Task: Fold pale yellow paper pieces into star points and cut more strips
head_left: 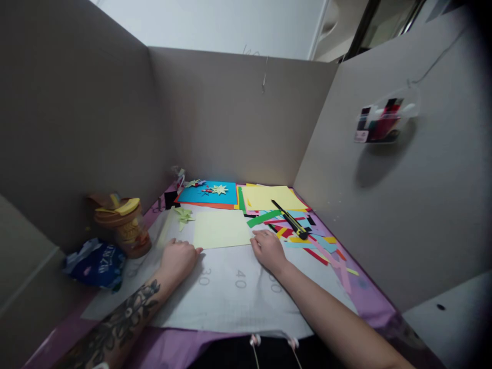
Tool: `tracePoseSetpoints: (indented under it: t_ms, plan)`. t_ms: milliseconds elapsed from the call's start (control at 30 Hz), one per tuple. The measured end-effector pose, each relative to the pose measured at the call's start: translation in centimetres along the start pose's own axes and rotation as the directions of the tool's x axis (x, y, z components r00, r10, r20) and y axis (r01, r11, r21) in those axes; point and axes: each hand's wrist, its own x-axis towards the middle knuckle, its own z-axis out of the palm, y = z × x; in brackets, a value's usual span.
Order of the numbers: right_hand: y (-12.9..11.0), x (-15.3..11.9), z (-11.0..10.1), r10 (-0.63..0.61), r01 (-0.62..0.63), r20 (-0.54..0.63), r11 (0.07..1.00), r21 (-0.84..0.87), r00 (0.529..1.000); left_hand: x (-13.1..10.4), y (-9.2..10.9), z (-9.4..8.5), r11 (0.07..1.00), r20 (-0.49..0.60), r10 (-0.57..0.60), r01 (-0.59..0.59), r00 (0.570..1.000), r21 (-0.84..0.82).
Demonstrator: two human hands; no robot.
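Observation:
A pale yellow square sheet of paper [222, 229] lies flat on a white mat [230, 302] printed with numbers. My left hand [179, 259] rests beside its lower left corner, fingers curled in and thumb pointing at the corner; I see nothing in it. At the lower right corner, my right hand [268, 249] has its finger and thumb closed around the edge of the sheet. A light green folded paper piece [183, 217] sits just beyond my left hand. Past my right hand, a black and yellow utility knife [290, 221] lies on coloured paper strips [323, 247].
Behind are a blue sheet [188, 195] bearing paper stars [220, 189] and a stack of yellow paper [274, 197]. A brown cup [128, 233] and a blue packet [96, 264] stand left. Grey panels [238, 118] enclose the table; a plastic pouch [384, 120] hangs right.

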Motion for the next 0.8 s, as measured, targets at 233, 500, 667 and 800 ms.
tracePoseSetpoints:
  t_ms: [233, 500, 667, 800]
  plan:
    - [-2.9, 2.5, 1.3, -0.199, 0.188, 0.049, 0.967, 0.169, 0.979, 1.3, 1.7, 1.1, 0.945, -0.244, 0.199, -0.252, 0.949, -0.209]
    - [-6.8, 4.6, 3.6, -0.251, 0.196, 0.346, 0.963, 0.188, 0.904, 2.5, 1.9, 3.9, 0.903, -0.032, 0.273, -0.268, 0.961, -0.336]
    - [-6.6, 4.4, 3.3, -0.245, 0.183, 0.425, 0.966, 0.181, 0.872, 2.7, 2.0, 3.5, 0.912, 0.043, 0.279, -0.251, 0.959, -0.324]
    - [-6.3, 4.3, 3.2, -0.222, 0.159, 0.454, 0.972, 0.173, 0.863, 2.7, 2.1, 3.0, 0.932, 0.075, 0.242, -0.211, 0.967, -0.296]
